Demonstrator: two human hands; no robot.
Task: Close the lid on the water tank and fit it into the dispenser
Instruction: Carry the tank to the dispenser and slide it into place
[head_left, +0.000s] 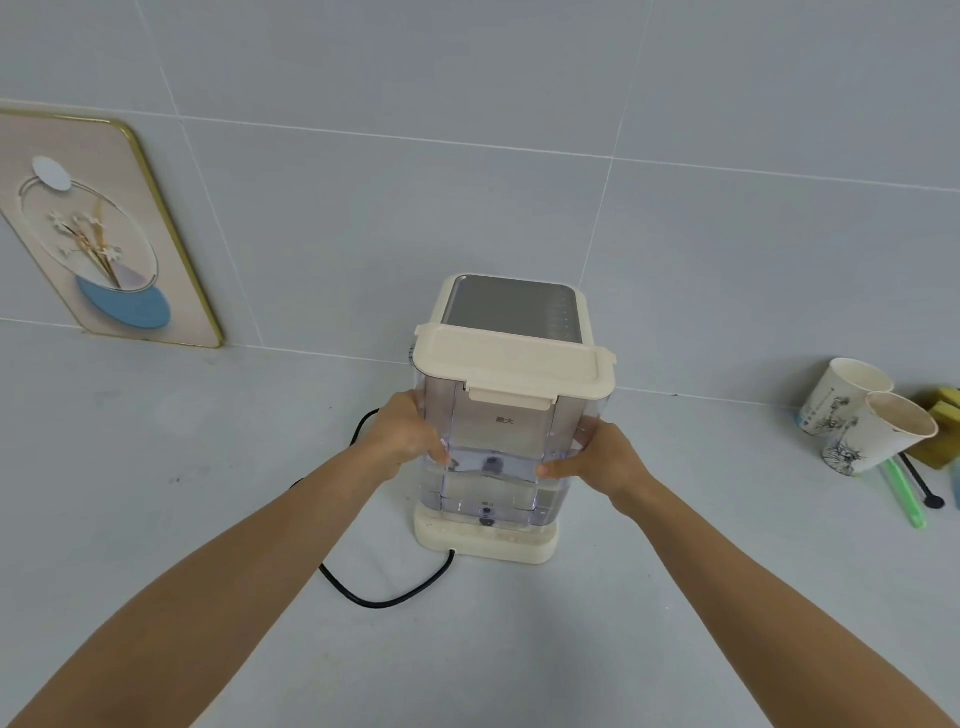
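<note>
Water tank — clear plastic, part full, with its cream lid down and the front latch flap lying flat — stands upright on the cream base of the dispenser, directly in front of the dispenser's taller body with the grey top panel. The left hand clasps the tank's left wall and the right hand its right wall, thumbs across the front face and the other fingers wrapped round the sides, so both hands are closed on the tank at about the water line.

Lid closing looks done; the step in hand seems to be seating the tank. To do it well, keep the tank level and square to the dispenser body so the dark valve at the bottom front lines up with its socket in the base, then press straight down with even force from both sides. Tilting would slosh the water and could cock the valve. Whether the tank is fully home cannot be told from this angle — a narrow strip of base shows in front of it. The black power cord loops on the counter in front of the base, clear of the tank, and the two paper cups stand well apart to the right.
</note>
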